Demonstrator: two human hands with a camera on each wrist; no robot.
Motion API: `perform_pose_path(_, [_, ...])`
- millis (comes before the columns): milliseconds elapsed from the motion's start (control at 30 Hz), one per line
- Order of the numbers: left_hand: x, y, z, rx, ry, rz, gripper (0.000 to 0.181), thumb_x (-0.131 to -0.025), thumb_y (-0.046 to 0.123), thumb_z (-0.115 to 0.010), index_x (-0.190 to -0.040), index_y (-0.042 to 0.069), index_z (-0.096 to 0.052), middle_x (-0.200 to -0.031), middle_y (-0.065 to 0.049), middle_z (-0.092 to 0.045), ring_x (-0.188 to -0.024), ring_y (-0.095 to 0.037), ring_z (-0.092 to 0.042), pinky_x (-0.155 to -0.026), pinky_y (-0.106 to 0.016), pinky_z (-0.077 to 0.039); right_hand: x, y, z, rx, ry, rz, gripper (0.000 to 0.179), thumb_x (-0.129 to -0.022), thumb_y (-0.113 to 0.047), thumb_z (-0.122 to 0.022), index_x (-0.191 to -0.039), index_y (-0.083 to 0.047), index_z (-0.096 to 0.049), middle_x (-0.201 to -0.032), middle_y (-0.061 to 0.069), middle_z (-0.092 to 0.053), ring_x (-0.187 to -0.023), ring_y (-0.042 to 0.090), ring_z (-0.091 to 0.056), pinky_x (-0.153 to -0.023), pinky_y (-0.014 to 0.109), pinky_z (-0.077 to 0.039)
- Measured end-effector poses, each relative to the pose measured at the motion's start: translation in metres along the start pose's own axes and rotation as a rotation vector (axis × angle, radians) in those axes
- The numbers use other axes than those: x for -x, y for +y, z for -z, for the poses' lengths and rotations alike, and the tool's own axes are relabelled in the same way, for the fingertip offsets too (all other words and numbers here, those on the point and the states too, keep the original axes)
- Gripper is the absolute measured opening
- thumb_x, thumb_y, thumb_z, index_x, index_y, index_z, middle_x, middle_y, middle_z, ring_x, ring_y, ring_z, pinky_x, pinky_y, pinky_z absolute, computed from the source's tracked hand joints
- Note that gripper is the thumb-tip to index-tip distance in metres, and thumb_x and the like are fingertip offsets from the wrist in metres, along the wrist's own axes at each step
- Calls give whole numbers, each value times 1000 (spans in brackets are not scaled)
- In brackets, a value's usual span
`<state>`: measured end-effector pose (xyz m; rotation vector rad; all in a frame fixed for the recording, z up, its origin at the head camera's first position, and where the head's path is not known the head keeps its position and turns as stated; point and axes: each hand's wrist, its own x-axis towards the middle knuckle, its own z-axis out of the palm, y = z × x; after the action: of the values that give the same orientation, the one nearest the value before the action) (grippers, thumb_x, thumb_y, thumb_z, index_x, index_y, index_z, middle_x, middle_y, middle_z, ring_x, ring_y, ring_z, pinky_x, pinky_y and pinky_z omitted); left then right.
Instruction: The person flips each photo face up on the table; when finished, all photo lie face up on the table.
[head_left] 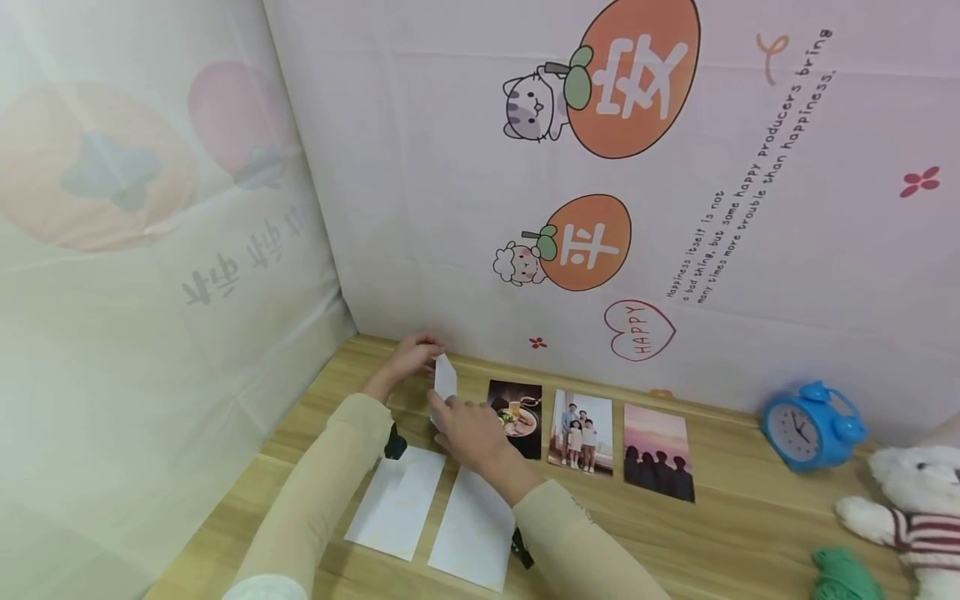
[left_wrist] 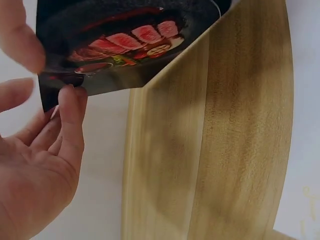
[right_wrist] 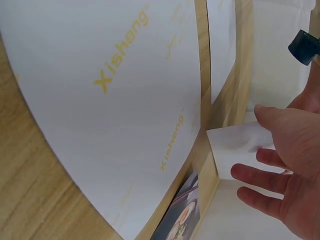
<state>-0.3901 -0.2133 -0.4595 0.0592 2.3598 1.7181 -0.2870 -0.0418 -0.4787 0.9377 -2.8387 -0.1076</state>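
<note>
My left hand (head_left: 411,357) pinches a photo print (left_wrist: 135,42) near one corner, close to the back wall. Its picture side, sliced meat on a dark plate, shows in the left wrist view; from the head view I see its white back (head_left: 445,377). Beside the print's lower part is my right hand (head_left: 474,429), fingers spread and fairly straight in the right wrist view. Whether its fingertips touch the print is hard to tell. Two white sheets, a left one (head_left: 397,504) and a right one (head_left: 474,529), lie below the hands.
Right of the hands lie a noodle-bowl photo (head_left: 517,417), a family photo (head_left: 582,433) and a sunset photo (head_left: 658,450). Farther right are a blue alarm clock (head_left: 813,427), a white teddy bear (head_left: 926,500) and green yarn (head_left: 843,575). Printed cloth (head_left: 450,208) hangs behind.
</note>
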Motion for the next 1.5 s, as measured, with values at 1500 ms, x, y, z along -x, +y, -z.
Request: perform_pose_path(1500, [17,-40,-2,-678,-187,-25,69,-80,15,-77,-147,10,-59,-169,-23,-31,-157,-49,-27,-127,-68,-22,3,7,-9,16,-83,-139,65,-98,-60,-60,-140,-9,-61,-136,11,-70,-128,28,-64,-107,44,-55])
